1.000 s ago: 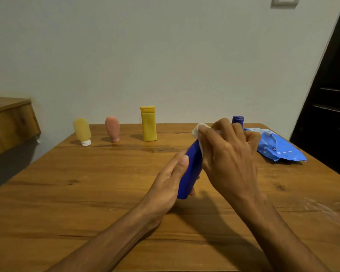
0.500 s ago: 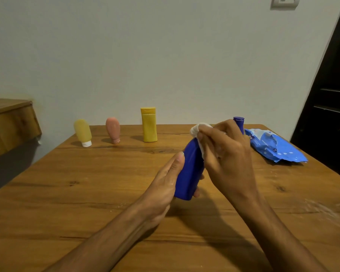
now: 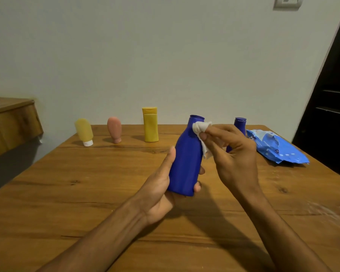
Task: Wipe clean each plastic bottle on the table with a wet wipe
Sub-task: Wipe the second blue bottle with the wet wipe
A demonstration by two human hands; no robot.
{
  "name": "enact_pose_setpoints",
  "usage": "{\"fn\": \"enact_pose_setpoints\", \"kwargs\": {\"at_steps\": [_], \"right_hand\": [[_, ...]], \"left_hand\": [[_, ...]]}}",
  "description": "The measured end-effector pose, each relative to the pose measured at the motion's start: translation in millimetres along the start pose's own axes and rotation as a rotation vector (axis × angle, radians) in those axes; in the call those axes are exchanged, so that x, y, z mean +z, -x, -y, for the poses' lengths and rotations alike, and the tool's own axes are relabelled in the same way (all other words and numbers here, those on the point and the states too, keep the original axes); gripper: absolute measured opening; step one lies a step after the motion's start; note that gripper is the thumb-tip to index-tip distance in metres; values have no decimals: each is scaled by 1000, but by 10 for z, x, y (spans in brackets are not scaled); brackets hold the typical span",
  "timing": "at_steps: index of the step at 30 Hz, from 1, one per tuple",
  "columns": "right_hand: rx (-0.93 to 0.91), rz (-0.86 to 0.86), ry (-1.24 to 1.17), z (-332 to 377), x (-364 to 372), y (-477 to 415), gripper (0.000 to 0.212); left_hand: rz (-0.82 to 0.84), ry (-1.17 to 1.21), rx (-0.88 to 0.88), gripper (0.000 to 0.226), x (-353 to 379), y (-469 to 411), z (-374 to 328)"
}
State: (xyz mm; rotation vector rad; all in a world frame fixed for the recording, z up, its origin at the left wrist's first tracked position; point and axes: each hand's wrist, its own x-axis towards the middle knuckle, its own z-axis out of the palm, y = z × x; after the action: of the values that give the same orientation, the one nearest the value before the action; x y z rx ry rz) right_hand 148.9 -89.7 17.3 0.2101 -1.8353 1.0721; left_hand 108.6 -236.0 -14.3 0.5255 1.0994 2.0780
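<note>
Since a second ago the blue bottle (image 3: 185, 160) stands nearly upright instead of leaning, and the right hand (image 3: 236, 156) has slid off its top to its right side, so the bottle's round top rim now shows.

Right fingers (image 3: 220, 130) and thumb are pressed together in a pinch on a bunched white wet wipe (image 3: 199, 128), which touches the bottle's narrow neck just below the rim; a loose end of the wipe hangs down along the shoulder. The other right fingers curl loosely behind.

On the lower body the left thumb (image 3: 170, 160) lies straight up the bottle's left side, while the left fingers wrap round the back, two fingertips (image 3: 197, 187) showing at the lower right edge. The left hand (image 3: 159, 191) cups the base and holds the bottle up over the middle of the wooden table (image 3: 86, 193).

Behind the right hand a second blue bottle (image 3: 240, 124) stands partly hidden, and just beside it lies a crumpled blue wipe pack (image 3: 277, 148). Along the far edge, well apart from the hands, stand a tall yellow bottle (image 3: 150, 124), a pink bottle (image 3: 114, 130) on its cap, and a pale yellow tube (image 3: 84, 131) on a white cap, leaning a little.
</note>
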Motion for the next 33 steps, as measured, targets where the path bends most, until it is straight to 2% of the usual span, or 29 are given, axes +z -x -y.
{"fn": "enact_pose_setpoints", "kwargs": {"at_steps": [3,8,13,16,21,26,30,33], "right_hand": [[91,25,-109,21,-26,-18,23],[287,-80,-210,10,-54,-30,22],[339,12,-224,14,-35,-15,23],[344,36,-191,21,-39,-18,22],[371,-51,-233,33,-43,-35,17],[318,87,-222,59,-67,-26,20],[277,188,-115,37,-61,-20,17],[233,101,-93,15,-46,-8,22]], "left_hand": [[19,35,-10,60,-23,-9,-2],[78,30,-46,60,-41,4,33],[53,54,-9,57,-43,-9,-19],[62,54,-19,58,-70,-8,0],[96,14,-43,60,-66,-10,41],[96,102,14,54,-75,-30,10],[18,85,57,56,-128,-72,7],[13,1,41,55,-128,-62,59]]}}
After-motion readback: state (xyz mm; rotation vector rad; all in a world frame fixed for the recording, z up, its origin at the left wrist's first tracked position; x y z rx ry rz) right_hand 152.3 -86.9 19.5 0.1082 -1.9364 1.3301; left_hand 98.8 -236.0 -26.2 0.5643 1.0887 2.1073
